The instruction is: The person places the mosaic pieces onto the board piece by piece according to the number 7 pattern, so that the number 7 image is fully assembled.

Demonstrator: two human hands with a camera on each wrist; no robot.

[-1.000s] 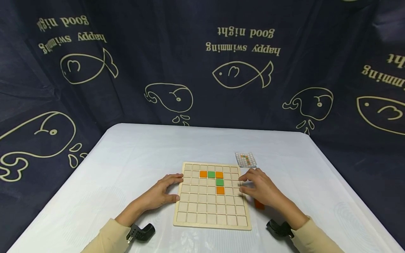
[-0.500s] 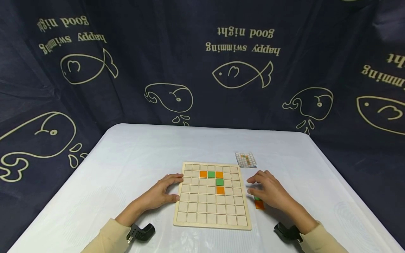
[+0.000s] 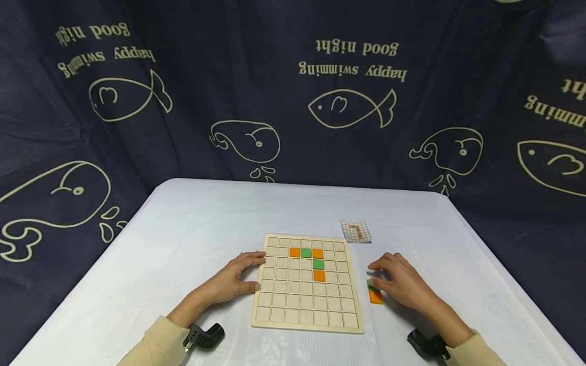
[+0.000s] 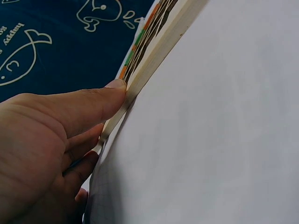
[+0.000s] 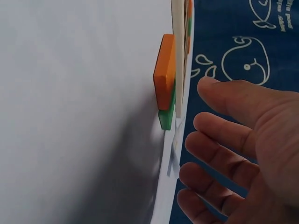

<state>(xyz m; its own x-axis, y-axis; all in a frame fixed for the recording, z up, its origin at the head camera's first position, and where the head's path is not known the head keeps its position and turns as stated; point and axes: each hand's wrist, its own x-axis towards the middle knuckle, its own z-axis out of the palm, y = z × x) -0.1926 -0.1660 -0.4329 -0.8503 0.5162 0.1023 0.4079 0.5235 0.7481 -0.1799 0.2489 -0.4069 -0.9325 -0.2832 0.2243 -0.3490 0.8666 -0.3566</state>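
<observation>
A wooden grid board (image 3: pixel 293 301) lies flat on the table. Along its upper part sit several orange and green square tiles, bent in a corner shape. My left hand (image 3: pixel 235 278) rests against the board's left edge, thumb and fingertips touching it. To the right of the board, a loose green tile (image 3: pixel 370 284) lies just beyond a loose orange tile (image 3: pixel 376 297). Over the green one hovers my right hand (image 3: pixel 405 284), its fingers loosely bent and holding nothing. In the right wrist view, the orange tile (image 5: pixel 163 72) stands clear of the fingertips (image 5: pixel 210 88).
A small printed card (image 3: pixel 356 232) with a coloured grid pattern lies past the board's far right corner. White cloth covers the table (image 3: pixel 206 213). Behind it hangs a dark blue curtain (image 3: pixel 293 101) with fish and whale drawings.
My right hand has drawn away from the board's right edge, moving right and slightly nearer to me, over the loose tiles. More of those tiles shows. The left hand has stayed in place.
</observation>
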